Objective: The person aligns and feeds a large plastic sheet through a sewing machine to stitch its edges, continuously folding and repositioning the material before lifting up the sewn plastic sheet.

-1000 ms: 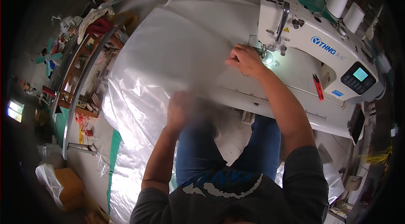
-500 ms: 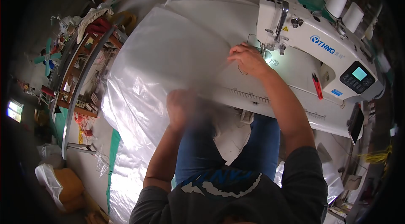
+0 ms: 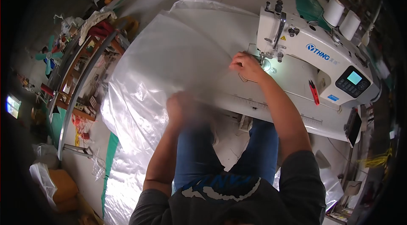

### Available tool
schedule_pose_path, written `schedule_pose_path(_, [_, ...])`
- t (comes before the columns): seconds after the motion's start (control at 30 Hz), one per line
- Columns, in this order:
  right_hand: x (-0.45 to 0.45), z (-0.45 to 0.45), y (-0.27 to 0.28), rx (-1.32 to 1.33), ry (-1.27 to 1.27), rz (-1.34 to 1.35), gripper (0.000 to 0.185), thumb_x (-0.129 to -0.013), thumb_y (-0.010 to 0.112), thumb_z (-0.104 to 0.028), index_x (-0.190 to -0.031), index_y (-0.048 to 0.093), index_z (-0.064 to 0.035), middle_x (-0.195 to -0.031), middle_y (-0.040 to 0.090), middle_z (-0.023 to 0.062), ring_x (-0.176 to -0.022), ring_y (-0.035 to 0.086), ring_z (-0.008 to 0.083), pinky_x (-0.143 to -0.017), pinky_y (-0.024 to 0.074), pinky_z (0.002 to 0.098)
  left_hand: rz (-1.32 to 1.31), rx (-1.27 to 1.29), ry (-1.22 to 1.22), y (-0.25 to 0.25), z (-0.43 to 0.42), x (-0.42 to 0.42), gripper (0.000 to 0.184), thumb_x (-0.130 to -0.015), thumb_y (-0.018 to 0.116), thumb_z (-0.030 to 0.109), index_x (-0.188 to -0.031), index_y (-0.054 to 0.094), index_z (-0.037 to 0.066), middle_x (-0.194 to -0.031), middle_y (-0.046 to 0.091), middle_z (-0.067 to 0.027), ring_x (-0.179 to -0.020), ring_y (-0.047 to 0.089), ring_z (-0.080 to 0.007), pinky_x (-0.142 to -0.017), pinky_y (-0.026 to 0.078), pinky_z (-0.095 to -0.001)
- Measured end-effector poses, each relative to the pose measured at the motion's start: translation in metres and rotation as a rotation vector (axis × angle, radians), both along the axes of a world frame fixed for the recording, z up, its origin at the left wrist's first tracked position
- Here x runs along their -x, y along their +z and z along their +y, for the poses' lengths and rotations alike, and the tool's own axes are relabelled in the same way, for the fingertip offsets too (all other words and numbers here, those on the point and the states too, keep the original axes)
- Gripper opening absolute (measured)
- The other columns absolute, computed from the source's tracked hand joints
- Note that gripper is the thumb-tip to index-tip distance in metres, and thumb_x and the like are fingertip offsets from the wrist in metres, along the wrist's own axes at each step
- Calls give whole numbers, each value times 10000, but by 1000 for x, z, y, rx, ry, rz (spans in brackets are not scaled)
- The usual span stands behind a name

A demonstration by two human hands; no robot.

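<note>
A large translucent plastic sheet (image 3: 140,68) spreads over the left of the sewing table (image 3: 292,95) and hangs down beside my legs. My right hand (image 3: 246,66) is closed at the sheet's edge, fingers curled in a pinch, just left of the needle area of the white sewing machine (image 3: 326,51). Nearer my lap, my left hand (image 3: 178,105) is closed on the sheet at the table's front edge. A blurry patch covers part of that hand and its fingertips. The machine's lamp lights the needle plate (image 3: 265,64).
Red snips (image 3: 313,92) lie on the table beneath the machine arm. Two white thread cones (image 3: 334,12) stand behind it. On the left is a cluttered shelf rack (image 3: 76,76), with a yellow-brown bundle (image 3: 63,184) on the floor below.
The view has shifted slightly, moving the machine a little left and down in frame. My right hand's fingers look more curled; both hands stay in about the same place on the sheet.
</note>
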State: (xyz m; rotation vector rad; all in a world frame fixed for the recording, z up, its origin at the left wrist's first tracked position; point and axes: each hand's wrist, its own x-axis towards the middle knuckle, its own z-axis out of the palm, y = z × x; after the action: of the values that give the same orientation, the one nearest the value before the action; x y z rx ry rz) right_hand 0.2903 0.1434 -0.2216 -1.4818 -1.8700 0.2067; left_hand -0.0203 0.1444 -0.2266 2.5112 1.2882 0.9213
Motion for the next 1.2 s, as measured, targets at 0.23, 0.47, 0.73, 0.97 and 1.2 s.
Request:
schedule_pose_path(0.23, [17,-3,21,191,-216,-239,149,-785,678,-236,-788,690,-87,-938,613,93,-985,586,279,-845,476,392,-40,309,-168,-33,27,10,290,-921,432,202,-1175,567,164,-818,666,-125,-752,633,-277,-699,476,-364])
schedule_pose_path(0.47, [-7,-53,27,317,-421,-437,210,-808,601,-263,-812,697,-76,-971,614,124,-949,609,297,-819,502,414,244,106,-485,-35,-9,-37,570,-810,496,113,-1353,476,286,-1050,643,-161,-952,653,-315,-783,530,-416])
schedule_pose_path(0.73, [-4,-83,23,148,-665,-338,80,-813,622,-125,-875,616,-76,-967,585,108,-914,613,313,-749,516,420,426,271,-545,4,-37,-65,512,-862,512,141,-1355,470,275,-992,633,-121,-962,637,-303,-795,527,-381])
schedule_pose_path(0.97, [-9,-90,-7,57,-536,-596,118,-828,626,-164,-906,633,-76,-1050,558,93,-967,571,279,-788,505,395,462,-295,-668,21,-14,-81,219,-825,603,278,-1029,661,220,-1164,578,-65,-1166,521,-249,-793,516,-370])
schedule_pose_path(1.2, [15,-134,16,160,-545,-458,501,-831,608,-396,-1237,532,-113,-1298,482,84,-1209,441,276,-895,416,448,407,-169,-1283,45,40,-135,522,-758,729,218,-1254,564,226,-1450,406,-68,-1347,357,-306,-1067,342,-426])
